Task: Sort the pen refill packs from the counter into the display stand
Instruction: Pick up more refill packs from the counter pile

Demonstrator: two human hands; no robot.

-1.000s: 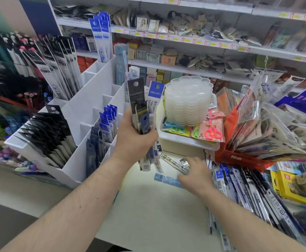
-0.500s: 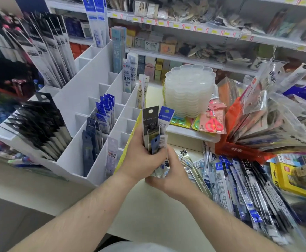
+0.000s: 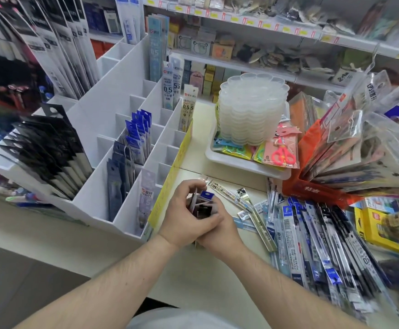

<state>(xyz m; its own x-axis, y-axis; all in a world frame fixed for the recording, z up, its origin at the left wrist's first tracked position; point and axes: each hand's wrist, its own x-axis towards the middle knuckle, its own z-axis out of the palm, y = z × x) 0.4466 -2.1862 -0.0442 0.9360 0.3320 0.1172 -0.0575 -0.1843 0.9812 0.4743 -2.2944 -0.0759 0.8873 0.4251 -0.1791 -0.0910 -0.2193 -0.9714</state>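
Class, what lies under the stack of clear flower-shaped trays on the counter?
The stack of clear trays stands in a white tray, on packaged scissors whose near ends stick out. Whatever lies beneath the stack's middle is covered.

Far on the counter, a stack of clear flower-shaped dishes on a white tray, beside pink scissors. Right, an orange box stuffed with packets, near a yellow box. Behind, crowded shelves.

The white compartmented display stand carries black-headed and blue-headed refill packs, beside pink plastic scissors, an orange box and a yellow box.
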